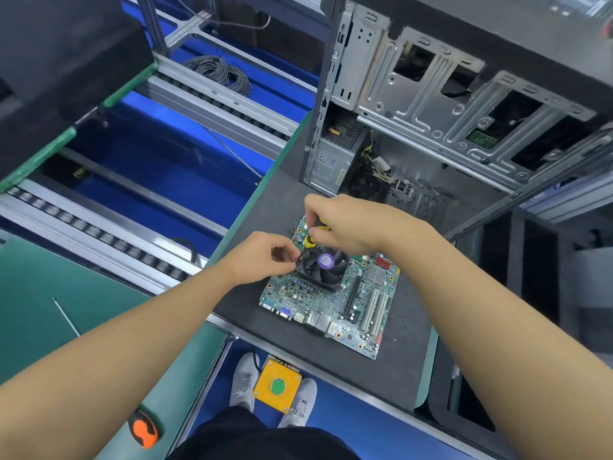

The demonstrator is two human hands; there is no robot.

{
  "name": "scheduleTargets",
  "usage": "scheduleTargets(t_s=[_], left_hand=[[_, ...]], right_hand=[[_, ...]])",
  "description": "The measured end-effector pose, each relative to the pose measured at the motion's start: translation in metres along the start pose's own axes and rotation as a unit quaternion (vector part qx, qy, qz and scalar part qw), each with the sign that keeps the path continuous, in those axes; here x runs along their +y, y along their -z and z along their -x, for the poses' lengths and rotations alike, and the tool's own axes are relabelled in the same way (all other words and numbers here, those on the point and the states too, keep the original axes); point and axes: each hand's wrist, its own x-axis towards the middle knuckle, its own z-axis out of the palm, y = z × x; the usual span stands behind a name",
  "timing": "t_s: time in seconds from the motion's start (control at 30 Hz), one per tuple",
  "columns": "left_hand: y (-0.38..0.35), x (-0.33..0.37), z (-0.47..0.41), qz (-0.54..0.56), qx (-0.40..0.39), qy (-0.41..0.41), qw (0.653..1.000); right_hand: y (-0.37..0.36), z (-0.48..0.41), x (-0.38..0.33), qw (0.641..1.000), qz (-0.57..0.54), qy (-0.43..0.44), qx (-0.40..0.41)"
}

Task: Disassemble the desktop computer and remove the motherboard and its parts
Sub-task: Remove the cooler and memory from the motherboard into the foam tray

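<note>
A green motherboard (335, 303) lies flat on the dark work mat (381, 370). A black cooler fan (326, 267) with a purple sticker sits on its upper part. My right hand (345, 220) grips a yellow-and-black screwdriver (310, 240) held upright at the fan's far left corner. My left hand (265, 257) pinches something small and dark at the fan's left edge; what it is I cannot tell. The open metal computer case (431, 104) stands behind the board, with a power supply (331, 161) and loose cables inside.
A roller conveyor (109, 240) with blue bins runs along the left. An orange-and-black tool handle (144, 429) and a thin metal rod (66, 317) lie on the green mat at left. A yellow foot switch (278, 386) sits on the floor between my shoes.
</note>
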Motion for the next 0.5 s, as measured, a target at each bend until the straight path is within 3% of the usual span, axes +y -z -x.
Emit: scheduleTargets(t_s=[0.23, 0.4, 0.5], left_hand=[[0.001, -0.002, -0.001, -0.065, 0.010, -0.015, 0.998], [-0.001, -0.002, 0.001, -0.082, 0.016, -0.021, 0.996], [0.001, -0.005, 0.001, -0.063, -0.010, -0.003, 0.998]], right_hand=[[-0.016, -0.008, -0.030, 0.998, 0.051, 0.024, -0.010], [-0.013, -0.010, -0.032, 0.994, -0.015, -0.083, 0.067], [-0.016, -0.007, -0.033, 1.000, -0.006, -0.025, 0.011]])
